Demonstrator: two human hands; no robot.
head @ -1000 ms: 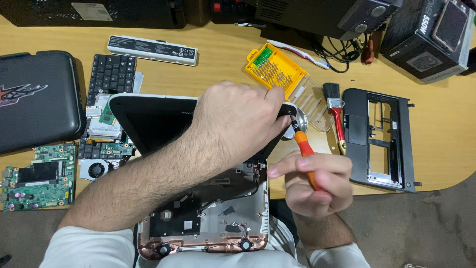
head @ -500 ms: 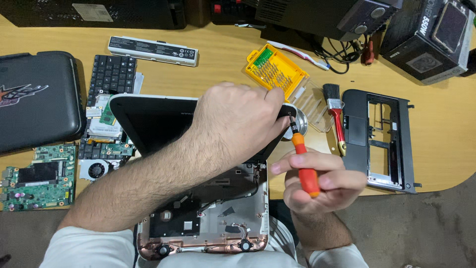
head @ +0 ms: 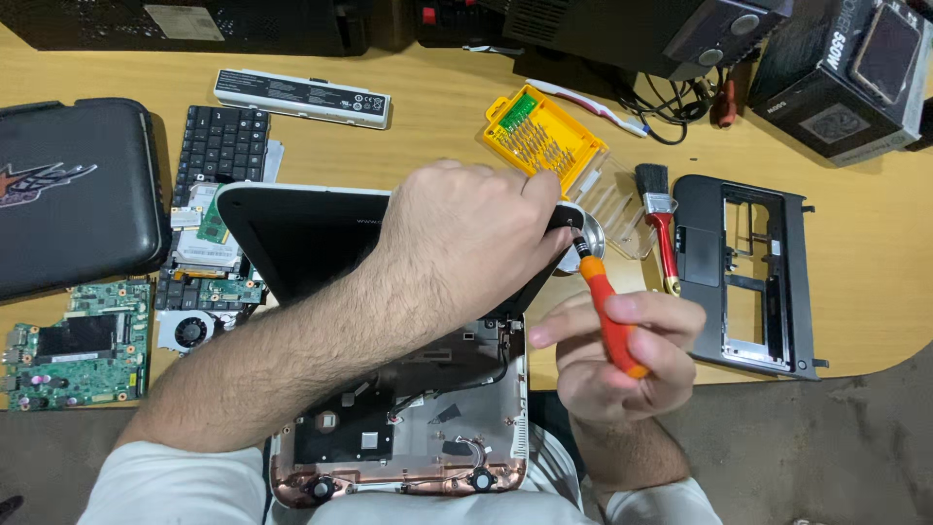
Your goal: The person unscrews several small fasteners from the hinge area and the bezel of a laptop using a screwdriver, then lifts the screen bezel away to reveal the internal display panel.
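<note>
Centre frame, on the wooden desk: our left hand, fingers closed, grips the laptop screen corner, while our right hand, fingers wrapped shut, holds the orange screwdriver just beside it.

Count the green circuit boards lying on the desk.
2 clear ones: a large green board at the left desk edge, and a small green memory stick on the stacked parts by the keyboard. More may be hidden in that stack or under the left hand.
</note>
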